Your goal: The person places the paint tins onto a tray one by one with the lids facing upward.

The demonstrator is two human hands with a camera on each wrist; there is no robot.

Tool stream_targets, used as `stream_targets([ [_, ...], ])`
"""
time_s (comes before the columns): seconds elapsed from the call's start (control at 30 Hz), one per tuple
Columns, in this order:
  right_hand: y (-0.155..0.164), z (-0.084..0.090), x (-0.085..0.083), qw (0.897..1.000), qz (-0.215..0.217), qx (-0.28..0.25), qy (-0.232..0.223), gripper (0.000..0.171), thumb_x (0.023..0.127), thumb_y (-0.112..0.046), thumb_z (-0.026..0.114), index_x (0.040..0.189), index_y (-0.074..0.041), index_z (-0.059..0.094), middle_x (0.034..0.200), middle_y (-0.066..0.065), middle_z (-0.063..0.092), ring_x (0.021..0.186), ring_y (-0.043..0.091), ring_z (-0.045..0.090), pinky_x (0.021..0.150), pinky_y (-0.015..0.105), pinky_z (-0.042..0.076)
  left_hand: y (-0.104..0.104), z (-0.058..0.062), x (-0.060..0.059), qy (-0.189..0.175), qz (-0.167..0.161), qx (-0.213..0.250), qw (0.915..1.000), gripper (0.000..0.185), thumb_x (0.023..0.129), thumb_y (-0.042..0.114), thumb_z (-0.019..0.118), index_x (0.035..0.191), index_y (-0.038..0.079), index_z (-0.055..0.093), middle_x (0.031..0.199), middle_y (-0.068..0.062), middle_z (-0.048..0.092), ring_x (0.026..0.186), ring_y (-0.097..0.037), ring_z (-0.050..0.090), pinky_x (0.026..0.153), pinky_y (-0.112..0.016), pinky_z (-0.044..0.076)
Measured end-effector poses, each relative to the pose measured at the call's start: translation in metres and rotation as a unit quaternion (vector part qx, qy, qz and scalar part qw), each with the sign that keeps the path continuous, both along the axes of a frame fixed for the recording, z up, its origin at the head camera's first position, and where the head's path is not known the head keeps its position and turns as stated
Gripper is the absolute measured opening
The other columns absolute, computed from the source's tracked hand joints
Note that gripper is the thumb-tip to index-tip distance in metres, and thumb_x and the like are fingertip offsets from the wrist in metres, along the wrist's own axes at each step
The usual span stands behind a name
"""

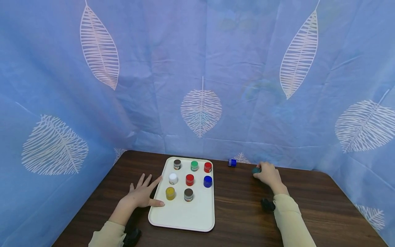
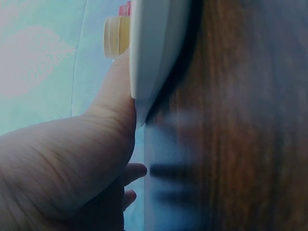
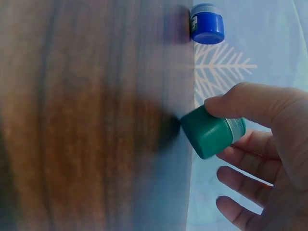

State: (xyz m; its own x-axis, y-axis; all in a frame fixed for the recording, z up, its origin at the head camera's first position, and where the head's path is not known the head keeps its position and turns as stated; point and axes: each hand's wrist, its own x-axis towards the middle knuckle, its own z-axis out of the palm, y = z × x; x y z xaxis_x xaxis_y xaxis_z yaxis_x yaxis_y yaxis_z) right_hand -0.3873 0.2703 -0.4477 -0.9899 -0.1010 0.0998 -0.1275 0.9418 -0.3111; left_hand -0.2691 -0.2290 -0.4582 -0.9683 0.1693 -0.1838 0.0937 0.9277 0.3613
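With thumb and fingers my right hand point(image 1: 267, 174) pinches a small green paint jar point(image 3: 209, 131) near the table's far edge. The jar tilts, one corner at or just above the wood. My left hand point(image 1: 139, 196) is spread beside a white tray point(image 1: 182, 218), its thumb and a fingertip on the left rim. On the tray stand several paint jars: a yellow jar point(image 1: 170, 193), a white jar point(image 1: 173, 178), a blue jar point(image 1: 207, 181), a green jar point(image 1: 194, 166), two red and two dark-lidded ones. The left wrist view shows the thumb against the tray's side.
A blue paint jar point(image 1: 232, 163) lies on its side at the back of the dark wooden table point(image 1: 237, 206), right of the tray. A blue curtain point(image 1: 247, 103) with white leaf prints hangs behind and around the table.
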Motion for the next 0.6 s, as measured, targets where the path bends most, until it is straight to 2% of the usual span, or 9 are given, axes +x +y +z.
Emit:
stream_targets([
  [0.3, -0.002, -0.008, 0.011, 0.999, 0.015, -0.008, 0.030, 0.031, 0.085, -0.024, 0.073, 0.103, -0.002, 0.062, 0.096, 0.016, 0.061, 0.079, 0.026, 0.056, 0.064, 0.044, 0.048, -0.001, -0.003, 0.000, 0.001, 0.001, -0.002, 1.0000, 0.109, 0.071, 0.067, 0.073, 0.157, 0.022, 0.022, 0.160, -0.027, 0.017, 0.147, -0.052, 0.002, 0.103, -0.081, 0.009],
  [0.6, -0.007, -0.006, 0.021, 0.998, 0.024, -0.022, 0.059, 0.029, 0.086, -0.024, 0.071, 0.103, -0.004, 0.059, 0.084, 0.009, 0.058, 0.067, 0.019, 0.050, 0.058, 0.032, 0.041, -0.002, -0.005, -0.002, -0.002, 0.003, 0.001, 1.0000, 0.110, 0.071, 0.068, 0.073, 0.157, 0.023, 0.021, 0.160, -0.027, 0.015, 0.148, -0.051, 0.001, 0.104, -0.081, 0.008],
])
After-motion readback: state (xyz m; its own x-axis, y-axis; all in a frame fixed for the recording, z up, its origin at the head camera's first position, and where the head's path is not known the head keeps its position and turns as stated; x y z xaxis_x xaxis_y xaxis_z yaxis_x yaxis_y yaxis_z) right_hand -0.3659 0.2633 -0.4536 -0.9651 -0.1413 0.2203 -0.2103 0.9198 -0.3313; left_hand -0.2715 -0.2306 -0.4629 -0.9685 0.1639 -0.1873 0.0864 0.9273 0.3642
